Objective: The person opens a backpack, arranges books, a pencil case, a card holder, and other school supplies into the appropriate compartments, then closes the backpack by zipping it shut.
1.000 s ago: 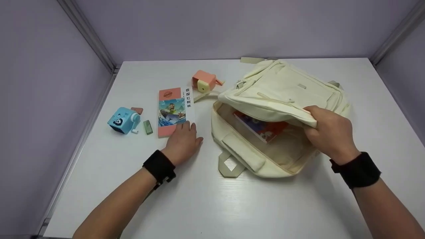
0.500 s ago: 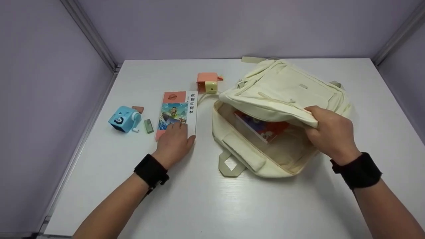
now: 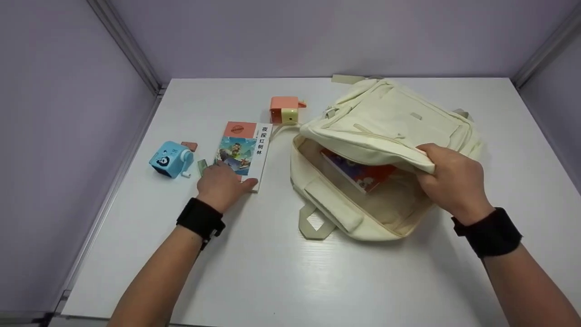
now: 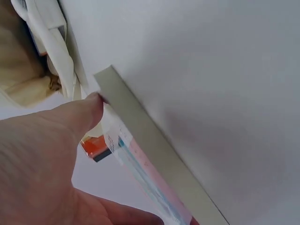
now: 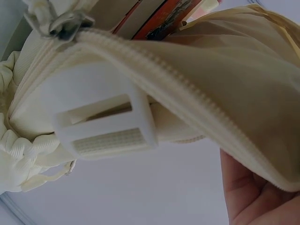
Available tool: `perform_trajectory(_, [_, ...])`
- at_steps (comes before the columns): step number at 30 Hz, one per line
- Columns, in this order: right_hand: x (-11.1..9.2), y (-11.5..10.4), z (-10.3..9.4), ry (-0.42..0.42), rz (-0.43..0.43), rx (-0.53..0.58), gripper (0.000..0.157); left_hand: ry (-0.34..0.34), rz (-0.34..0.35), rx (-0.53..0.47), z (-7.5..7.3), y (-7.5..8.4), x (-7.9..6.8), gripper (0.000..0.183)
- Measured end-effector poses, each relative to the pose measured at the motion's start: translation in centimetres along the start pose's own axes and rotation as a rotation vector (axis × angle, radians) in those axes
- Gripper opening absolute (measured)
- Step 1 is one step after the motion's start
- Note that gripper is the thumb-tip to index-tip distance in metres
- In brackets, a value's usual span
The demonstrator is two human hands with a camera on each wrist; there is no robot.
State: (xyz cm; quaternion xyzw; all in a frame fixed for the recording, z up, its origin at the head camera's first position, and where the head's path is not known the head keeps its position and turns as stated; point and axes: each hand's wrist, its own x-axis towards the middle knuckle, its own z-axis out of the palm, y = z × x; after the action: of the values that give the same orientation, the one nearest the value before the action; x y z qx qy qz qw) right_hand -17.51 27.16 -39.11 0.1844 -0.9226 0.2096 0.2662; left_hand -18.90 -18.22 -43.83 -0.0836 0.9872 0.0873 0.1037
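Observation:
My left hand (image 3: pixel 220 185) spans the lower end of a paperback book (image 3: pixel 240 150) with a pink and blue cover. Its thumb (image 4: pixel 91 110) presses the book's near right corner, and the fingers reach over to the left edge, partly hidden from the head camera. With my right hand (image 3: pixel 454 179) I grip the front edge of a cream backpack (image 3: pixel 386 118), holding its flap up. Under the flap, a red and blue book (image 3: pixel 358 170) lies inside, partly covered. The right wrist view shows the bag's zipper edge (image 5: pixel 173 79) above the fingers.
A blue pencil sharpener (image 3: pixel 171 159) with a crank stands left of the book, close to a reddish-brown eraser (image 3: pixel 189 146) and a green eraser (image 3: pixel 202 166). An orange pencil sharpener (image 3: pixel 284 110) sits behind the book. The bag's handle loop (image 3: pixel 316 222) lies on the white table (image 3: pixel 272 272).
My left hand has slid leftward from the book's right side to straddle its lower end. The book has shifted and turned slightly; the orange sharpener has turned. The right hand keeps its hold.

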Motion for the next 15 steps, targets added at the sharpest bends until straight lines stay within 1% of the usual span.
perform_trajectory(4, [0.0, 0.1, 0.1, 0.0, -0.011, -0.002, 0.018, -0.009, -0.041, -0.043, -0.5, -0.6, 0.1, 0.111])
perform_trajectory(8, [0.0, 0.0, 0.1, 0.0, -0.013, -0.008, 0.016, -0.02, -0.02, -0.03, -0.7, -1.0, 0.2, 0.113])
perform_trajectory(11, [0.0, 0.0, 0.1, -0.004, -0.011, -0.01, 0.016, -0.028, -0.008, -0.037, -0.7, -1.1, 0.3, 0.113])
perform_trajectory(13, [0.0, 0.0, 0.1, -0.007, -0.01, -0.01, 0.015, -0.039, -0.022, -0.072, -0.7, -1.2, 0.4, 0.114])
perform_trajectory(15, [0.0, 0.0, 0.1, -0.008, -0.009, -0.009, 0.015, -0.051, -0.043, -0.136, -0.7, -1.3, 0.5, 0.116])
